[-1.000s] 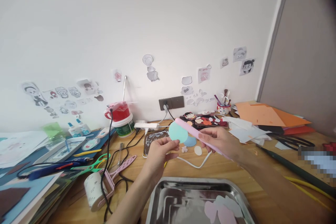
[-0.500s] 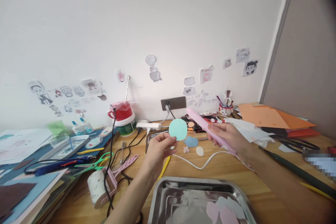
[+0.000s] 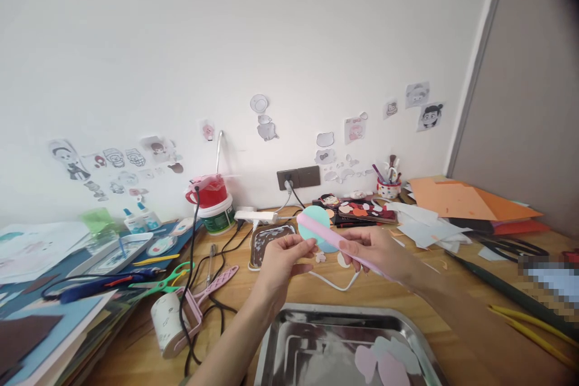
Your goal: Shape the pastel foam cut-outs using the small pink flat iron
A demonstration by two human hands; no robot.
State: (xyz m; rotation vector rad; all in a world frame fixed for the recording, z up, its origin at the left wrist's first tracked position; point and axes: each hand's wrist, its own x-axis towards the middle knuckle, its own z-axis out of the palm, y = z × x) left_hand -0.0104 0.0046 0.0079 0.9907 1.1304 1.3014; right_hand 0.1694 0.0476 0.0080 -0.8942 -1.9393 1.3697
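In the head view my left hand (image 3: pixel 286 262) pinches a mint-green paper disc (image 3: pixel 322 217) by its lower edge, above the table. My right hand (image 3: pixel 368 247) is wrapped round a long pink hair straightener (image 3: pixel 323 232) with a white cord (image 3: pixel 337 286). Its tip lies across the front of the disc and hides part of it; whether the disc is between its plates I cannot tell. Behind the hands are a blue paper piece (image 3: pixel 332 246) and a cream oval (image 3: pixel 342 260), both partly covered.
A metal tray (image 3: pixel 289 313) with pink and grey paper cutouts (image 3: pixel 393 368) stands in front. Black cables (image 3: pixel 184 301), a tipped paper roll (image 3: pixel 167 322) and green scissors (image 3: pixel 169 280) lie to the left. Orange sheets (image 3: pixel 465 202) and paper scraps (image 3: pixel 429 229) are on the right.
My right hand has brought the pink hair straightener left, so its tip now crosses the disc. My left hand has shifted slightly right with the disc.
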